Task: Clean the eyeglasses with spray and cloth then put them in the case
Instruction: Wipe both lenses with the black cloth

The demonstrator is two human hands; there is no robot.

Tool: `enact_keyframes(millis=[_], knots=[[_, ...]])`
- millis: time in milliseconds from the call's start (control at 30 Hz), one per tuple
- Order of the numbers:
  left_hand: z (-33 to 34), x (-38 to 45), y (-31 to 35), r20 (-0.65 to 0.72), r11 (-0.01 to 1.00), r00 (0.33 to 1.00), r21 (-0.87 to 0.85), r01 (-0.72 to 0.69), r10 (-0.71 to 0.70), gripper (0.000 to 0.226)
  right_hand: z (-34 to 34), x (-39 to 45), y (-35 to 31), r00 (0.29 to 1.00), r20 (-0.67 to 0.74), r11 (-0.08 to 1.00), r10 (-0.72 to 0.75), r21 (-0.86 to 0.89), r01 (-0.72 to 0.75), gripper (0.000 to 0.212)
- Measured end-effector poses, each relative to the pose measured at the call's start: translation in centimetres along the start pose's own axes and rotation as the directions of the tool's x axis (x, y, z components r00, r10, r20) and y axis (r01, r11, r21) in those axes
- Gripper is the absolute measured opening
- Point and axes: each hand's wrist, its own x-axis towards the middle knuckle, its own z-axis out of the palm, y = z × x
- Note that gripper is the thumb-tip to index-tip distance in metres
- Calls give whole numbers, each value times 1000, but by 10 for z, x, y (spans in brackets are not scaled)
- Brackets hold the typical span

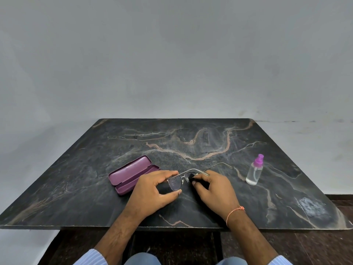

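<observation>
Head cam, only view: the eyeglasses [181, 178] sit held up between both hands, just above the table [248, 197]. The left hand [154, 190] pinches the frame at its lens, index finger along the top rim and thumb under the lower edge; droplets show on that lens, so the spray step looks done. The right hand [214, 190] grips a dark cloth [193, 179] pressed on the other lens, prob. thumb on one face and fingers on the other, but the cloth blends w/ the dark top so its extent is hard to read. Glasses look light, thin wire, easily bent, lenses slick when wet: hold by rim or bridge, not the temple arms. Both wrists low, palms down, forearms converging. The open purple case [131, 175] lies just beyond the left hand; the spray bottle [255, 172] stands upright, well off the right hand's outer side.
</observation>
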Motion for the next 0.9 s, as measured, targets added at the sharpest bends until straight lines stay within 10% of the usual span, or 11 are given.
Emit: enact_keyframes(millis=[900], knots=[[2, 0, -3, -16, 1000, 1000, -1, -15, 15, 57, 1, 0, -13, 1000, -21, 997, 12, -74, -14, 32]])
